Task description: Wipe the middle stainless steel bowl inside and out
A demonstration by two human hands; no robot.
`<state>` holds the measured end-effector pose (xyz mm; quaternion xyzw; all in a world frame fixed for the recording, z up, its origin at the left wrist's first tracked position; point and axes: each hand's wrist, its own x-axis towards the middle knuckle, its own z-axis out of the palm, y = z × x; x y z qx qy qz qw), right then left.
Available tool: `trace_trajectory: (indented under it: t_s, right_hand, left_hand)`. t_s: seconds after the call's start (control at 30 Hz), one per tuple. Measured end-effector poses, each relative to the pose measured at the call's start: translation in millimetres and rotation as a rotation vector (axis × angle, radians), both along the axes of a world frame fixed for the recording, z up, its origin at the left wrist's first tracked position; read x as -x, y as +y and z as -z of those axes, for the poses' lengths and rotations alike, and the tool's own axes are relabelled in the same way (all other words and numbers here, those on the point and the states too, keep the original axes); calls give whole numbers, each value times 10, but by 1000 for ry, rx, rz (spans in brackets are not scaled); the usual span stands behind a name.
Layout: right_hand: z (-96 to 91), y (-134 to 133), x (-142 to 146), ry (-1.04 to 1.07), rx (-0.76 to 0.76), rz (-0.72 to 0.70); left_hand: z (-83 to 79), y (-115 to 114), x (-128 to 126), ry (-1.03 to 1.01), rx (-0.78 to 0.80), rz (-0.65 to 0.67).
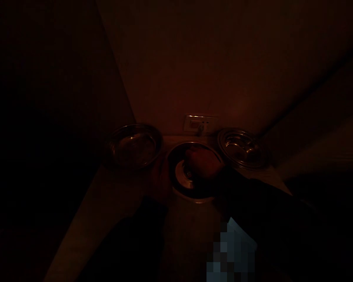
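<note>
Head view: round vessel (196,201) beneath right hand (205,163), beside left hand (161,177); both grips unclear.

The pale tabletop (95,219) before me, in very dim light; its side edges spread apart toward me. Directly on its far end I have three round pieces in a row: to my left, a shiny, shallow metal dish (137,150); at centre, slightly nearer me, a rimmed round vessel (198,201), partly hidden; to my right, a metal plate (239,147) with moulded compartments.
</note>
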<state>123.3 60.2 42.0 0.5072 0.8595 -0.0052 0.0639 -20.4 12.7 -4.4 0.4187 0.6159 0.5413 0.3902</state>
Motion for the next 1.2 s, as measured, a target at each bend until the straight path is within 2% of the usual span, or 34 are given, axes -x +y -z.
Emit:
trace_trajectory:
  t_s: [0.1, 0.23, 0.37, 0.57, 0.7, 0.83, 0.97, 1.07, 1.2]
  right_hand:
    - [10, -5, 0, 17, 6, 11]
    - [12, -5, 0, 49, 34, 29]
    - [-11, 6, -29, 113, 96, 44]
    - [-227, -105, -208, 337, 347, -54]
    - [-334, -178, -350, 544, 535, -38]
    - [-318, -134, -425, 579, 378, 26]
    - [-313, -104, -461, 699, 236, 52]
    - [-349, -104, -472, 812, 173, 65]
    - [-437, -41, -458, 1000, -5, 144]
  left_hand:
    - [-5, 8, -4, -38, 24, -3]
    - [-7, 15, -1, -40, -31, 49]
    - [-6, 22, 2, -30, -15, 31]
    - [-66, 0, -8, -76, -5, 59]
    - [-36, -7, -10, -107, -14, 72]
    - [-24, -41, 22, -58, -44, 30]
    - [-129, -139, 60, 256, -261, 64]
    - [-332, -185, 8, 407, -378, 113]
    - [-686, -43, -166, 226, -199, 320]
